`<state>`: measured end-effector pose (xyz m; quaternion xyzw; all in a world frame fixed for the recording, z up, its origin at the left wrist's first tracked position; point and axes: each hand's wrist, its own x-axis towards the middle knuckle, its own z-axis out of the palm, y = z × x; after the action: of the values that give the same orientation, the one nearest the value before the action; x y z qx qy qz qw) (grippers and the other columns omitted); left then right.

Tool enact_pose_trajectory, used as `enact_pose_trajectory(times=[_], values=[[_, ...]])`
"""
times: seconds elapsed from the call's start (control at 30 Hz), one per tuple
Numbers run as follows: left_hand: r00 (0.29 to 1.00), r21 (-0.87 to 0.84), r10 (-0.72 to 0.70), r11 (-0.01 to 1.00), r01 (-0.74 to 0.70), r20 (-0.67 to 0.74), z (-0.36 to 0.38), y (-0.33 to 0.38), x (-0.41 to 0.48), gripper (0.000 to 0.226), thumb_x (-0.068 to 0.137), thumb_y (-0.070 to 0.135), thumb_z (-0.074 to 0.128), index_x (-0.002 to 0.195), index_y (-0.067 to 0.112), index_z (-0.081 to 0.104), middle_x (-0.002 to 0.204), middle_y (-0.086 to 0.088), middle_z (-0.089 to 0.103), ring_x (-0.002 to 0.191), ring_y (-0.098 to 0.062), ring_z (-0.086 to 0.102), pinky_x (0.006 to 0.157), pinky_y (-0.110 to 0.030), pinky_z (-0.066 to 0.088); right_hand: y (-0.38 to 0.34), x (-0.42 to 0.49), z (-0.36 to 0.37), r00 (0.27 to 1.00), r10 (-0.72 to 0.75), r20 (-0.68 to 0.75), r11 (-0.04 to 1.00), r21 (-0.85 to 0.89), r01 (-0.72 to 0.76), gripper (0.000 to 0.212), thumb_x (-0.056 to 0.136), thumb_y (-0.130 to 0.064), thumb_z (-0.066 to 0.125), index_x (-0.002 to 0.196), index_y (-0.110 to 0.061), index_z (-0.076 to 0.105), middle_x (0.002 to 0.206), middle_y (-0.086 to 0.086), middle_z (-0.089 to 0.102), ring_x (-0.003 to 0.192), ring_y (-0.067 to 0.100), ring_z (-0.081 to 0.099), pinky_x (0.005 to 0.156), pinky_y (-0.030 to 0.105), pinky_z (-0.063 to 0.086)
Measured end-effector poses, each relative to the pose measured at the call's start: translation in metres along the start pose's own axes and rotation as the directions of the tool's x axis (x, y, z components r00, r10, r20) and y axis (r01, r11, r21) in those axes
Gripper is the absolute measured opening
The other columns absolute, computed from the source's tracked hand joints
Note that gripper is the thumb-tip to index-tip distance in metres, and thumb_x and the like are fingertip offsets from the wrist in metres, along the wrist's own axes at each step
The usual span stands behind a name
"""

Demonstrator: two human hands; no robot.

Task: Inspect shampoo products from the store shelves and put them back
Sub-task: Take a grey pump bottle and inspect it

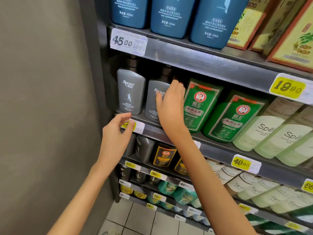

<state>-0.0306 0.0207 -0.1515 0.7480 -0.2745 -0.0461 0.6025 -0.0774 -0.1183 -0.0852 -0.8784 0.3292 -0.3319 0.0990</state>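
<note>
Fingers of the right hand curl round the right shoulder of the matte grey, flat-sided plastic shampoo bottle, with the thumb pressed on its front label. This hand grasps the bottle as it stands on the dark metal shelf, second from the left end. The left hand hovers lower, at the shelf's front rail beside a yellow price tag; its fingers are loosely bent and released, holding nothing.

The risk, as I judge it, is crowding. The bottle stands just beside its grey twin and a green labelled shampoo bottle, so a skewed pull or push could tip a neighbour over the rail. The grip also sits high on one side, so the bottle may twist.

The shelving runs in tiers packed with bottles, with a plain grey wall panel to the left and a pale tiled floor below.
</note>
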Motion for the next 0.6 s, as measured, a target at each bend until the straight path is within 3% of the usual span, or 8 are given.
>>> enact_pose_trajectory(times=[0.23,0.37,0.47,0.6], values=[[0.999,0.053,0.004,0.999,-0.001,-0.052,-0.009,-0.007,-0.005,0.025,0.090,0.016,0.057,0.115,0.017,0.061,0.110,0.006,0.065,0.105,-0.006,0.059,0.093,-0.019,0.040,-0.005,0.003,0.017,0.992,0.052,-0.118,0.991,-0.114,-0.066,0.039,0.091,-0.030,0.059,0.116,-0.004,0.045,0.117,0.015,0.046,0.109,0.027,0.041,0.094,0.034,0.031],[0.998,0.049,0.001,0.999,0.003,-0.062,-0.011,-0.007,-0.007,0.024,0.091,0.016,0.056,0.114,0.018,0.061,0.108,0.009,0.065,0.103,-0.003,0.059,0.091,-0.014,0.039,-0.005,0.002,0.018,0.985,0.103,-0.136,0.995,0.026,-0.100,0.048,0.086,-0.027,0.067,0.118,0.001,0.045,0.121,0.018,0.041,0.107,0.029,0.044,0.091,0.032,0.040],[0.999,0.037,-0.019,0.999,0.021,-0.045,-0.011,-0.008,-0.011,0.024,0.091,0.016,0.055,0.115,0.017,0.062,0.107,0.010,0.065,0.102,0.000,0.059,0.085,-0.002,0.038,-0.003,0.000,0.017,0.981,0.153,-0.119,0.984,0.112,-0.140,0.050,0.087,-0.027,0.067,0.120,0.000,0.043,0.120,0.017,0.042,0.099,0.029,0.053,0.074,0.024,0.038],[0.999,0.035,-0.043,0.998,0.044,-0.017,-0.007,-0.007,-0.018,0.026,0.091,0.016,0.055,0.116,0.015,0.062,0.107,0.008,0.066,0.101,-0.004,0.061,0.080,0.000,0.039,0.002,-0.005,0.017,0.984,0.169,-0.048,0.954,0.260,-0.151,0.052,0.093,-0.029,0.058,0.130,-0.003,0.036,0.117,0.017,0.050,0.096,0.034,0.057,0.068,0.029,0.035]])
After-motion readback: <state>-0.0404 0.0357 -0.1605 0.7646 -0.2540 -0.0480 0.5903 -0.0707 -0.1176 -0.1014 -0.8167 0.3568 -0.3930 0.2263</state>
